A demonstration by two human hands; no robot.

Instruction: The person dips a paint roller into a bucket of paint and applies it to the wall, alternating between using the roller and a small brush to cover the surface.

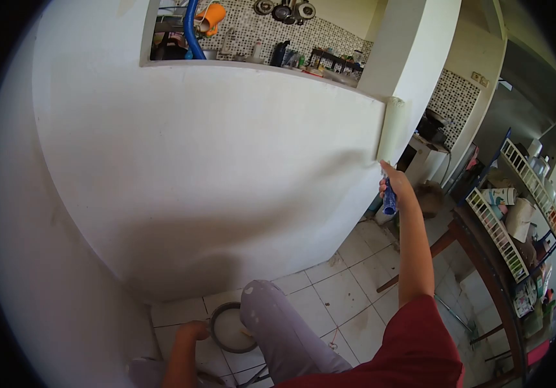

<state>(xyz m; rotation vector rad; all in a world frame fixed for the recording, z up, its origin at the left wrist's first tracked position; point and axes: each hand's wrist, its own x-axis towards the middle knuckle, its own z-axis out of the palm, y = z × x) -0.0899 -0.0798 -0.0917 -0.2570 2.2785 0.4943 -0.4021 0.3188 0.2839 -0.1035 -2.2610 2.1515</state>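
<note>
My right hand [399,185] is wrapped round the blue handle of a paint roller [391,129]. The pale roller sleeve stands nearly upright against the right-hand edge of the white half wall [226,149], just below the ledge corner. Low in the view, my left hand [194,330] is beside the left rim of a round grey bucket [215,328] on the floor; its fingers are mostly hidden. Pale liquid shows in the bucket, with a small light-coloured object at its right side, next to my knee in paint-spotted grey trousers.
Beyond the ledge [258,66] is a kitchen with hanging pans [284,11], an orange jug [211,17] and a blue hose [192,29]. At right, a wooden table [485,249] carries a loaded dish rack [501,233]. White tiles [349,291] cover the floor.
</note>
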